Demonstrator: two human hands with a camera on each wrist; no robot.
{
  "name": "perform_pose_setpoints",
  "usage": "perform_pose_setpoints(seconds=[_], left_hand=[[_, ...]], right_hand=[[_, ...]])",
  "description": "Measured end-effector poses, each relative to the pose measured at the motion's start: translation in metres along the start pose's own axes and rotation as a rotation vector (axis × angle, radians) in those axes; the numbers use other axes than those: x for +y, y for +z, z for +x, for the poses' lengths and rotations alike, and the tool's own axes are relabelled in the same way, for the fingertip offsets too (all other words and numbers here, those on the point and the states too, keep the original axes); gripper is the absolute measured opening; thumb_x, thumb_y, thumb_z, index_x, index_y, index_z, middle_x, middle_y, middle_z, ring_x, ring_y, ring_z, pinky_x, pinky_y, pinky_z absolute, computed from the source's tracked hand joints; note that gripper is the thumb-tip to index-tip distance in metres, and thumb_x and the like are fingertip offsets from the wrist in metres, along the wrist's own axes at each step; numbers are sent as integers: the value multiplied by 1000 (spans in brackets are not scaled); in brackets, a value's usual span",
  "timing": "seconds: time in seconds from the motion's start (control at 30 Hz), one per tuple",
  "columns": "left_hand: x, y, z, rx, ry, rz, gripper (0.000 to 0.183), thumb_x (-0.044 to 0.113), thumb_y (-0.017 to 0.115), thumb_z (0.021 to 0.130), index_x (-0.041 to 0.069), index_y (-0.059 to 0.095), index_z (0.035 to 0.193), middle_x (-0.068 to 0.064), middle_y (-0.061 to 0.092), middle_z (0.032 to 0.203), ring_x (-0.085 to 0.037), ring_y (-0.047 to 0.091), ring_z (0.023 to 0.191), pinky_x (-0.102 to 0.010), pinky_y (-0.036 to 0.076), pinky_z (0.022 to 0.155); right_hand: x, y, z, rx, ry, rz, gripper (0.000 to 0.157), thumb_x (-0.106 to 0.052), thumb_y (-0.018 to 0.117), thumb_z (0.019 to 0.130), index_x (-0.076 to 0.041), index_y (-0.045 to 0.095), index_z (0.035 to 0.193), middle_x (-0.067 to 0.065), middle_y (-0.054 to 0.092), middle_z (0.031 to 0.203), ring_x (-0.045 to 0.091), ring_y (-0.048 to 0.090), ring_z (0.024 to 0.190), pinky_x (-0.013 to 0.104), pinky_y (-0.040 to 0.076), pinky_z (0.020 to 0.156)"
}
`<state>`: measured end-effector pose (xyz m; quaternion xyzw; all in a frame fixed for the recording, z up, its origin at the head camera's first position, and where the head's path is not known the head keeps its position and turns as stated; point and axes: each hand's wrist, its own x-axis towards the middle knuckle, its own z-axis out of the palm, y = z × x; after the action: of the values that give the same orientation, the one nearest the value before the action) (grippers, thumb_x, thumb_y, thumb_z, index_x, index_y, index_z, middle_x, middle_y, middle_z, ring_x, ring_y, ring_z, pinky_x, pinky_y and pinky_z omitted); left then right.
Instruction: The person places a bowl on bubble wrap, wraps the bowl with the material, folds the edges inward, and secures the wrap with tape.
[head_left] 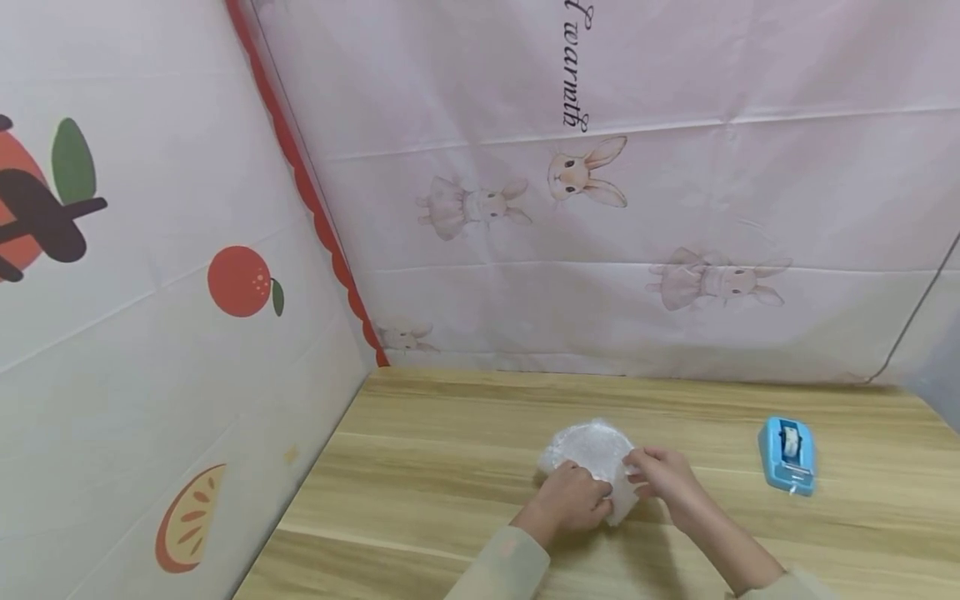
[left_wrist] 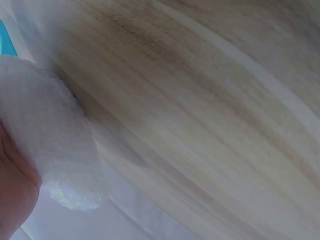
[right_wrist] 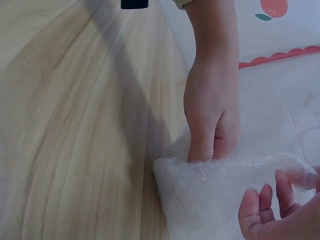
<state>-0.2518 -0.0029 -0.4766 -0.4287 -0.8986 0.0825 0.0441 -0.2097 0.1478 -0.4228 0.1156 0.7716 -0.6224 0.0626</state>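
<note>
We have the bubble wrap (head_left: pixel 592 446) between our hands, over the table (head_left: pixel 420 475); our right hand (head_left: pixel 663 477) pinches its edge; our left hand (head_left: pixel 573 498) lies against it, grip hidden, so we cannot tell; we'd best steady it there and draw the edge snug.

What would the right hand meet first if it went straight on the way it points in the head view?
Most likely the plastic wrap: the right hand angles up and leftward in the picture, at the wrap's edge. Exact depth is unclear.
</note>
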Motion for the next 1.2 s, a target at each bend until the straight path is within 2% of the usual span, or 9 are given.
perform_pose_setpoints(seconds=[0.2, 0.37, 0.47, 0.6, 0.8, 0.93, 1.03, 1.13, 1.2], left_hand=[[-1, 2, -1, 31, 0, 13, 28, 34, 44, 92, 22, 57, 70, 11, 48, 55, -3, 44, 54, -18, 40, 65], [-1, 3, -1, 43, -2, 18, 32, 34, 45, 91, 21, 50, 62, 11, 45, 52, -4, 43, 53, -18, 39, 62], [-1, 3, -1, 45, -2, 17, 35, 34, 44, 91, 20, 47, 59, 10, 43, 51, -5, 42, 52, -19, 39, 61], [-1, 4, -1, 43, -4, 15, 36, 33, 43, 91, 20, 46, 58, 10, 43, 51, -5, 44, 52, -19, 40, 62], [-3, 5, 0, 46, 2, -53, 35, 31, 38, 91, 19, 47, 59, 9, 45, 54, -6, 44, 55, -20, 40, 64], [-5, 5, -2, 79, 28, -73, 36, 34, 40, 89, 19, 47, 57, 10, 43, 52, -5, 42, 52, -19, 38, 62], [-5, 5, -2, 60, 10, -112, 44, 42, 37, 93, 20, 51, 57, 11, 43, 50, -4, 44, 54, -19, 40, 67], [-2, 5, -2, -2, -56, -188, 56, 50, 28, 96, 20, 55, 59, 10, 47, 52, -4, 54, 66, -24, 43, 80], [0, 5, -3, -8, -90, -216, 59, 49, 23, 98, 20, 57, 60, 9, 56, 59, -6, 60, 78, -26, 43, 86]], right_hand=[[2, 6, 11, 6, 4, 73, 18, -11, 50, 84, 5, 60, 86, 1, 56, 72, 11, 53, 66, 23, 49, 61], [8, 10, 21, -2, -42, 71, 15, -11, 50, 80, -1, 60, 78, -4, 53, 66, 9, 49, 60, 21, 46, 57], [6, 13, 23, 15, -43, 42, 19, -12, 51, 81, 4, 62, 84, -3, 53, 68, 9, 49, 63, 23, 46, 58], [-2, 18, 20, 50, 3, -3, 31, -14, 51, 82, 11, 59, 99, -1, 58, 74, 11, 50, 69, 25, 45, 62], [0, 20, 24, 78, 18, -20, 29, -14, 50, 82, 9, 59, 96, 2, 60, 77, 13, 50, 73, 24, 43, 61], [1, 22, 26, 108, 18, -30, 28, -15, 51, 83, 9, 60, 94, 5, 63, 80, 15, 52, 76, 24, 42, 60], [1, 24, 27, 134, 24, -39, 30, -16, 51, 83, 10, 60, 96, 7, 65, 81, 16, 53, 75, 24, 42, 58], [1, 26, 27, 140, 27, -53, 33, -16, 52, 83, 12, 60, 99, 8, 64, 81, 17, 53, 75, 23, 42, 57], [1, 25, 26, 129, 21, -63, 36, -16, 51, 84, 13, 58, 103, 12, 66, 85, 18, 54, 78, 23, 42, 58]])
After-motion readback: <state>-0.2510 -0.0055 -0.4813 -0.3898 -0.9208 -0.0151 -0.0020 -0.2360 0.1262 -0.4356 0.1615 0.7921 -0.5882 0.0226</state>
